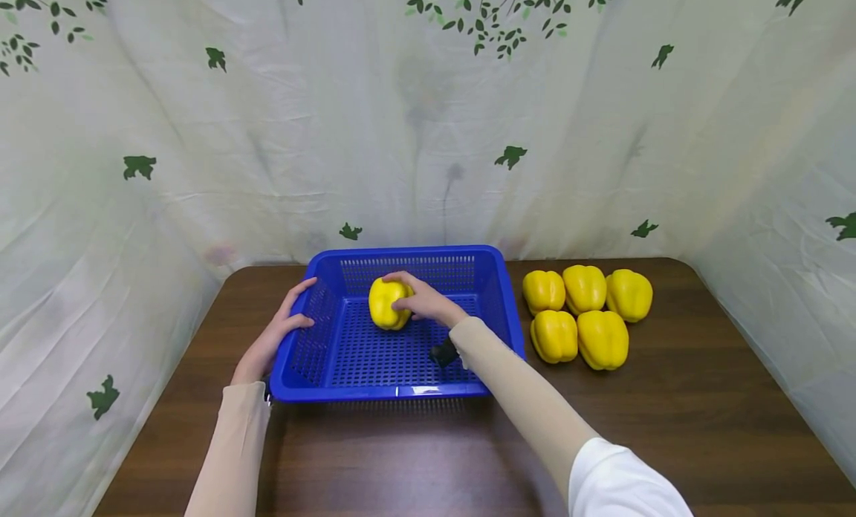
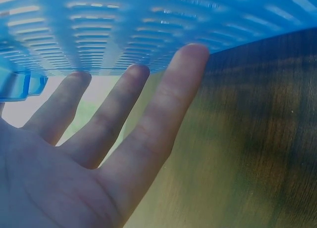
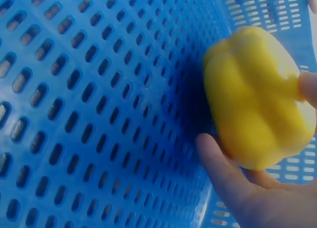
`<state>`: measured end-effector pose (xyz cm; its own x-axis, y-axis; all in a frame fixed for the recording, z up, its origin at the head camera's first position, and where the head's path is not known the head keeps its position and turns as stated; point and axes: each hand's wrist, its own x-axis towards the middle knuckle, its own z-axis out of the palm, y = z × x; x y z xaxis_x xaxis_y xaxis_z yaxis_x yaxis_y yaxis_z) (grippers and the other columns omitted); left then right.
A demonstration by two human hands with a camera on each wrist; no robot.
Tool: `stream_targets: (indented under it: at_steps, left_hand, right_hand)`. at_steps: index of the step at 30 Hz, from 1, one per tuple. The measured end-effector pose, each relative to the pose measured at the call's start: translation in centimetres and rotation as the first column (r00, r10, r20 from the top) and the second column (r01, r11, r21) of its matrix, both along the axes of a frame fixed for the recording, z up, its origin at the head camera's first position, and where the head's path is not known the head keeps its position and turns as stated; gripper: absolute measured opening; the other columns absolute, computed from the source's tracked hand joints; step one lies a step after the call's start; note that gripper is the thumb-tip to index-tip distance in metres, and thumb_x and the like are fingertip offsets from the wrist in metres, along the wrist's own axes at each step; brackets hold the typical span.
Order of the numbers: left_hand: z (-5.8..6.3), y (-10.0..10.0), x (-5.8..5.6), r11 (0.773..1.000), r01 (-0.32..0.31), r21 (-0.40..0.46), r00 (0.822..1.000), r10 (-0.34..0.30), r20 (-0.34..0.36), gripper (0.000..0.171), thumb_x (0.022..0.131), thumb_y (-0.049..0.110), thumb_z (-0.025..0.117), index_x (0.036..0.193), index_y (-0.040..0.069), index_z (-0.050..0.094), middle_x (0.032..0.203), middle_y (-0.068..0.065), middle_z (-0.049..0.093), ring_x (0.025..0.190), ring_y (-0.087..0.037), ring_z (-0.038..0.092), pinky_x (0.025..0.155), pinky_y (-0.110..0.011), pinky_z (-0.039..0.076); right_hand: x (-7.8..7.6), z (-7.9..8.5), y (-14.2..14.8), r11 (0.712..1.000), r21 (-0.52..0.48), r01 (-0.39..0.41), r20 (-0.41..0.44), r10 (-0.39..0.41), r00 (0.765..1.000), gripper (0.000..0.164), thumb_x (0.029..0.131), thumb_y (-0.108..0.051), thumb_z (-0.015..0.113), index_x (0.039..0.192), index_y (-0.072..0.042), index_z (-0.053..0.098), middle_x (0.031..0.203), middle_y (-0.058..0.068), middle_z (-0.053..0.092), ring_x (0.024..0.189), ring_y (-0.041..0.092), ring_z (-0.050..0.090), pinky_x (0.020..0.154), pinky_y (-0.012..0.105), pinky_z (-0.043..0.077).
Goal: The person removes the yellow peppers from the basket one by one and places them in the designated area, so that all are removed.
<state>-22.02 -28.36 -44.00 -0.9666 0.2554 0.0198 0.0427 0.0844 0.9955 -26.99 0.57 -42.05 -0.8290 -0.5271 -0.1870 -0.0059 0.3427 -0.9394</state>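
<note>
A yellow bell pepper (image 1: 384,306) is inside the blue plastic basket (image 1: 401,391). My right hand (image 1: 426,301) grips that pepper from its right side, with the thumb and fingers around it. In the right wrist view the pepper (image 3: 255,99) is close to the slotted basket floor; whether it touches is unclear. At the basket's left side, my left hand (image 1: 276,335) holds the rim, thumb and forefinger over the top. The left wrist view shows its other fingers (image 2: 163,104) stretched against the outer slotted wall (image 2: 114,25).
Several more yellow bell peppers (image 1: 603,340) stand in two rows on the brown wooden table (image 1: 702,398), right of the basket. A pale curtain (image 1: 374,131) with green leaves hangs behind and at both sides. A black wrist device (image 1: 443,353) sits under the right wrist.
</note>
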Motion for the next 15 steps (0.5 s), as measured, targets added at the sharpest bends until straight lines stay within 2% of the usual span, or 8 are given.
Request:
stream_targets:
  at_steps: [9, 15]
  left_hand:
    - [0.0, 0.0, -0.1, 1.000, 0.012, -0.007, 1.000, -0.012, 0.000, 0.075, 0.085, -0.002, 0.044, 0.152, 0.026, 0.022, 0.149, -0.021, 0.013, 0.126, -0.035, 0.028, 0.085, -0.025, 0.043]
    - [0.2, 0.1, 0.0, 1.000, 0.002, -0.022, 1.000, -0.002, -0.006, 0.076, 0.084, -0.003, 0.044, 0.152, 0.022, 0.022, 0.149, -0.023, 0.014, 0.124, -0.033, 0.030, 0.085, -0.024, 0.042]
  right_hand:
    - [0.0, 1.3, 1.3, 0.999, -0.047, -0.020, 0.029, 0.021, 0.999, 0.054, 0.089, -0.007, 0.058, 0.140, -0.023, 0.046, 0.144, 0.009, 0.035, 0.117, 0.030, 0.047, 0.088, 0.052, 0.046]
    - [-0.1, 2.3, 2.7, 0.995, -0.088, -0.049, 0.037, 0.053, 0.998, 0.052, 0.090, -0.006, 0.056, 0.139, -0.023, 0.048, 0.146, 0.005, 0.034, 0.121, 0.028, 0.043, 0.088, 0.050, 0.046]
